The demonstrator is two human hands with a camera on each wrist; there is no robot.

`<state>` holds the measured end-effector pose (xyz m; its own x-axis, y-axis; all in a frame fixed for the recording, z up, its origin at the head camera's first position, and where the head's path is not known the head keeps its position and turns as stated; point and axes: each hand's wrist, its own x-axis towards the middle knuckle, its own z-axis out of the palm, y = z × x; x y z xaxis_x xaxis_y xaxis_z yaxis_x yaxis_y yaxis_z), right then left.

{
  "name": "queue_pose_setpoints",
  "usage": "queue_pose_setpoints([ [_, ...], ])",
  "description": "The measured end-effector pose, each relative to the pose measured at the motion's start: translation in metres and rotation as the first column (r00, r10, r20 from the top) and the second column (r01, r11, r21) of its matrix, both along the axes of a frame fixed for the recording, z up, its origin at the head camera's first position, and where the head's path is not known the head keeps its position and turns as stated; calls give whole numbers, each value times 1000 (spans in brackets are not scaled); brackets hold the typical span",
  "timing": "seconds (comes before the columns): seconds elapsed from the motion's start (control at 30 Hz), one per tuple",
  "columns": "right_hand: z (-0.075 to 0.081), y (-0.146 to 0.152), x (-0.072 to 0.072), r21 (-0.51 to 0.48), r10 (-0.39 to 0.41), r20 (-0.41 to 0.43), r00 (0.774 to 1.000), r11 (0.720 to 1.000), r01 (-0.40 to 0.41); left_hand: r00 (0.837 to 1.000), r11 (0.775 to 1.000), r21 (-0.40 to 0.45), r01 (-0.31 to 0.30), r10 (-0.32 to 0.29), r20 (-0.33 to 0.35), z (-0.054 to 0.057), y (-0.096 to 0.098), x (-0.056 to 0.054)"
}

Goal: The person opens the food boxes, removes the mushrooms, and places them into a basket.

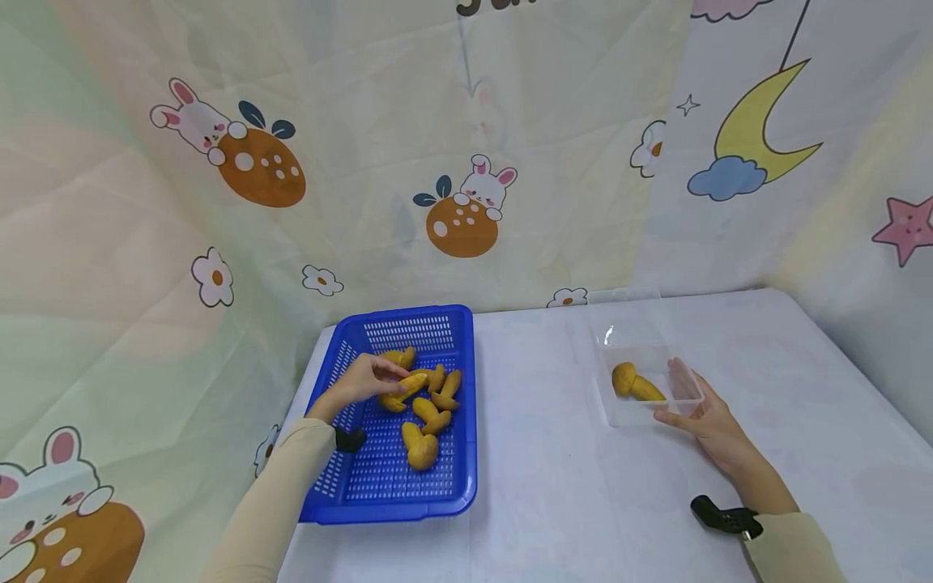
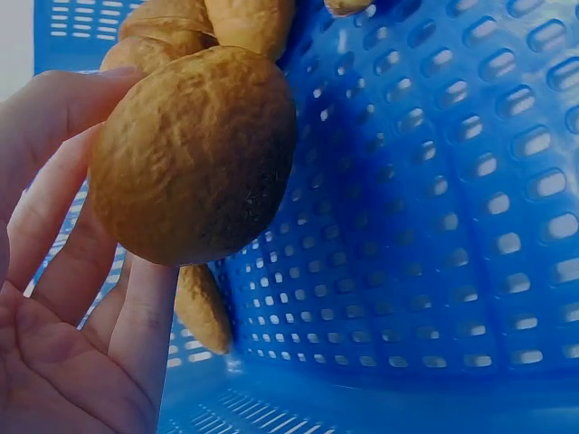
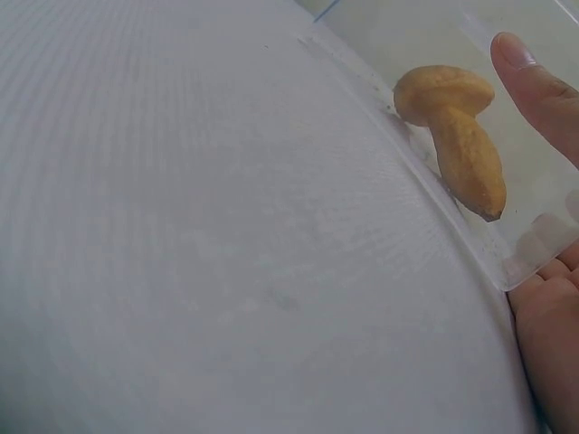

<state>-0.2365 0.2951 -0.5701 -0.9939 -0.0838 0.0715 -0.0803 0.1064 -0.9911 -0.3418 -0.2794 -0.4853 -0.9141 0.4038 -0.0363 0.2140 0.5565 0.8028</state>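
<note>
My left hand (image 1: 362, 379) reaches into the blue perforated basket (image 1: 470, 453) and pinches a yellow-brown mushroom (image 2: 194, 154) between thumb and fingers. In the left wrist view its rounded cap faces the camera, and more mushrooms (image 2: 253, 25) show behind it. Several others lie loose on the basket floor, among them a mushroom (image 1: 420, 447) near the front. On the right, my right hand (image 1: 717, 429) grips the near right corner of a clear plastic box (image 1: 611, 411), thumb at the near side and fingers round the outside. One mushroom (image 3: 466, 145) lies inside that box.
A white cloth-covered table (image 1: 539, 437) carries both containers, with a stretch of it between them. The box's clear lid (image 1: 627, 312) stands raised at its back. Behind the table hangs a printed fabric backdrop (image 1: 364, 162); it also closes off the left side.
</note>
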Motion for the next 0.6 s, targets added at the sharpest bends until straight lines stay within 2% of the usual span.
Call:
queue_pose_setpoints([
  [0.27,0,0,0,0,-8,-5,1000,1000,8,999,999,40,13,-15,45,0,1,-1],
  [0.43,1,0,1,1,-10,7,1000,1000,10,999,998,67,-14,12,36,8,2,-1],
  [0.6,1,0,1,0,-5,11,1000,1000,5,999,997,60,-50,49,8,20,7,-5],
])
